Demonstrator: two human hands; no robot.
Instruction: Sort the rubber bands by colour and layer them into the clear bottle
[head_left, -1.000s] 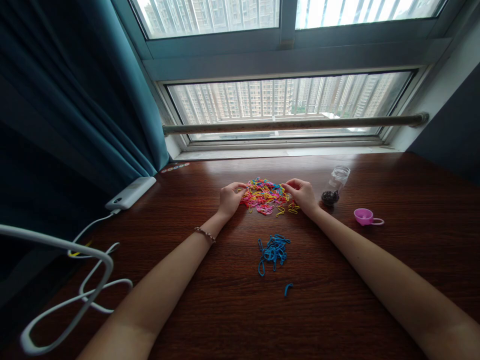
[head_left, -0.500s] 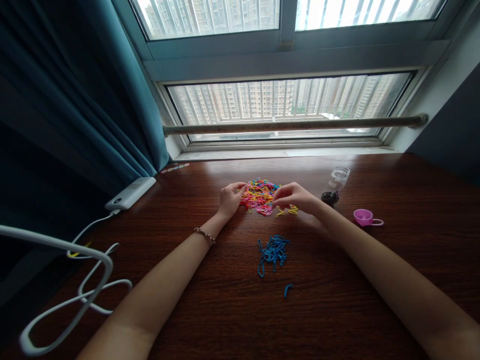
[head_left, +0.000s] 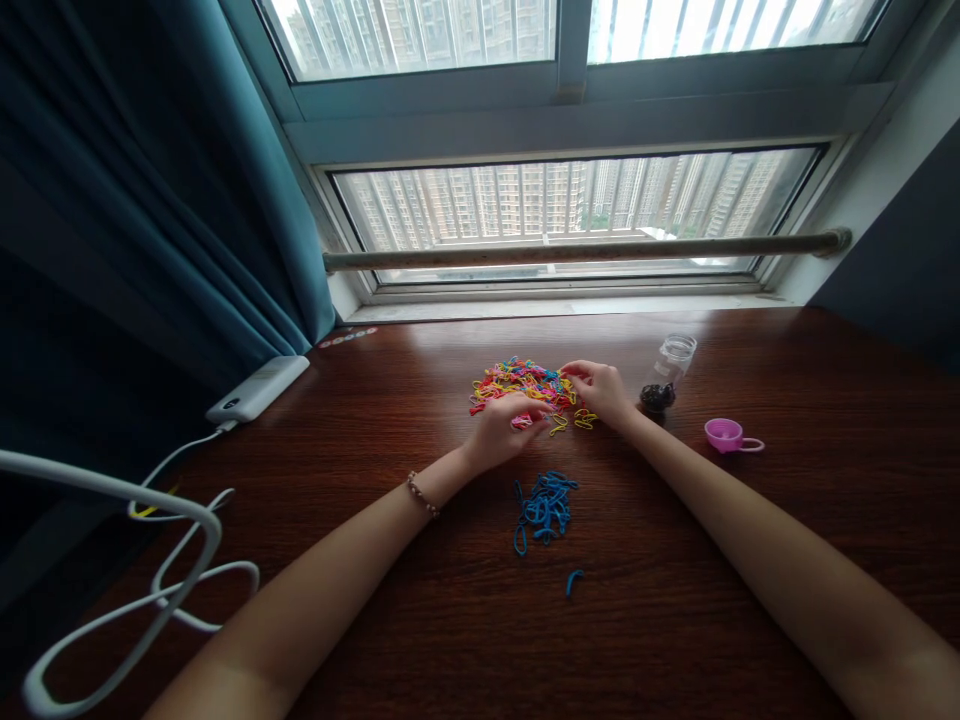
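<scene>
Nearest on the worktop (head_left: 480,620) lies a lone blue piece (head_left: 574,583), then the blue pile (head_left: 545,508). Beyond it, the left hand (head_left: 504,430) reaches over the near edge of the mixed-colour heap of loops (head_left: 516,384), which spreads widest from side to side. The heap lies just beyond the left grip and to the left of the right hand (head_left: 599,391), whose fingertips are at its right end (neither hand looks clearly nearer). Each thumb is close to its fingers; whether either grip pinches a loop, I cannot tell. The left hand hides part of the heap, and single loops blur together.
</scene>
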